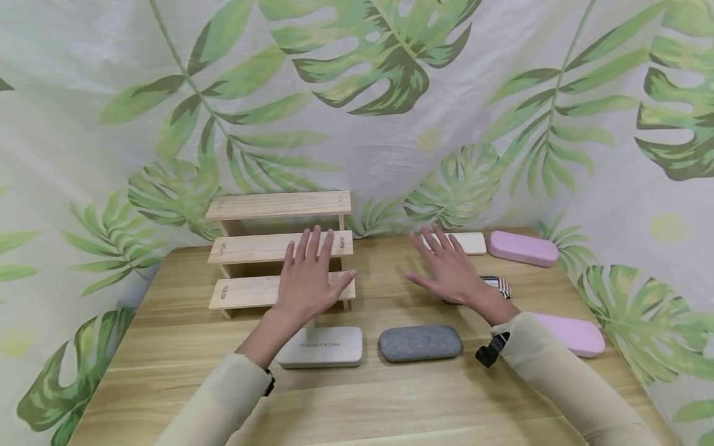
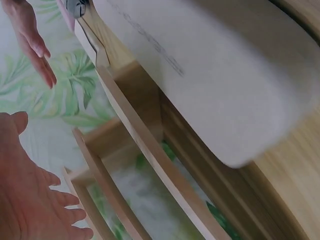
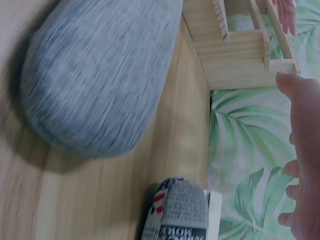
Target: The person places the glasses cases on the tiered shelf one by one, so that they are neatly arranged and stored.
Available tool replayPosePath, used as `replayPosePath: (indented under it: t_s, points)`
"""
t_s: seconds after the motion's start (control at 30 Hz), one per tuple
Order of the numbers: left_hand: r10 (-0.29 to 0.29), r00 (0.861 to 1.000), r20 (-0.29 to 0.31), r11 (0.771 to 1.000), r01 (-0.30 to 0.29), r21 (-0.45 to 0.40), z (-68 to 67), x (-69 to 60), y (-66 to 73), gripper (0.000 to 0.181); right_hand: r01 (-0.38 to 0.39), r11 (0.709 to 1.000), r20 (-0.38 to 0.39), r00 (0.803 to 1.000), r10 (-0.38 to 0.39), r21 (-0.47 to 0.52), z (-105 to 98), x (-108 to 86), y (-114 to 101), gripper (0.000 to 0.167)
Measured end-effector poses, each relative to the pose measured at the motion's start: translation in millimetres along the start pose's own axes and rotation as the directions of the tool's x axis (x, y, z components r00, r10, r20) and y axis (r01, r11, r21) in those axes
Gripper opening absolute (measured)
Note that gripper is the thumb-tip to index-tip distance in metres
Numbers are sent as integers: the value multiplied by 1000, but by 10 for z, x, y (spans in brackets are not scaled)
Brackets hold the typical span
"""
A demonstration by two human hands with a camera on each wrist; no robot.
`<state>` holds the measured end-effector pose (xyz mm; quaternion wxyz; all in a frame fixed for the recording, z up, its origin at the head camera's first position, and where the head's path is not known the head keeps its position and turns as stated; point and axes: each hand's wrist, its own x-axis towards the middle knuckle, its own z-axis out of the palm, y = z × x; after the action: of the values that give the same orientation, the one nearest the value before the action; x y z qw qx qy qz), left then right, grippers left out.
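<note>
Left hand (image 1: 309, 279) — fingers spread, gripping nothing, near wooden rack (image 1: 245, 249) | right hand (image 1: 450, 267) — likewise spread, holding nothing, near striped case (image 1: 504, 287) | lettered white case (image 1: 320, 348) on table (image 1: 167, 353) in front of rack | grey case (image 1: 421, 343) just right of it

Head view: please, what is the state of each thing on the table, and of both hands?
Left hand: open, holding nothing
Right hand: open, holding nothing
Rack: upright
Front white case: closed
Grey case: closed
Striped case: partly hidden, lid unclear
Back white case: lying flat, partly hidden
Back pink case: closed
Front pink case: closed, partly hidden
</note>
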<state>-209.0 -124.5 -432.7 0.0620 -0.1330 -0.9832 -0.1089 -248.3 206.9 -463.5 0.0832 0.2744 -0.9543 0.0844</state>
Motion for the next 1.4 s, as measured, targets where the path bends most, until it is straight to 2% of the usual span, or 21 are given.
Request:
replayPosePath:
  t_s: [0.2, 0.4, 0.73, 1.13, 1.27, 1.4]
  points:
    - [-30, 998, -56, 999, 29, -15, -49, -32, -214, 99, 19, 1000, -21, 1000, -19, 13, -16, 100, -104, 89]
    - [-56, 996, -74, 998, 54, -24, -59, -88, -410, 101, 45, 998, -34, 999, -43, 50, 15, 179, -211, 88]
    - [-97, 987, -128, 995, 92, -45, -56, -198, -771, 100, 40, 995, -10, 999, -39, 88, 64, 319, -411, 86]
    - [-151, 973, -173, 987, 140, -75, -69, -271, -1084, 98, 53, 990, -3, 999, -53, 130, 93, 467, -614, 86]
    - [-174, 964, -201, 983, 157, -99, -45, -286, -1215, 95, 58, 988, -11, 998, -57, 144, 115, 514, -670, 86]
    - [-196, 948, -250, 977, 167, -133, -11, -288, -1346, 92, 70, 985, -37, 997, -65, 161, 126, 566, -721, 86]
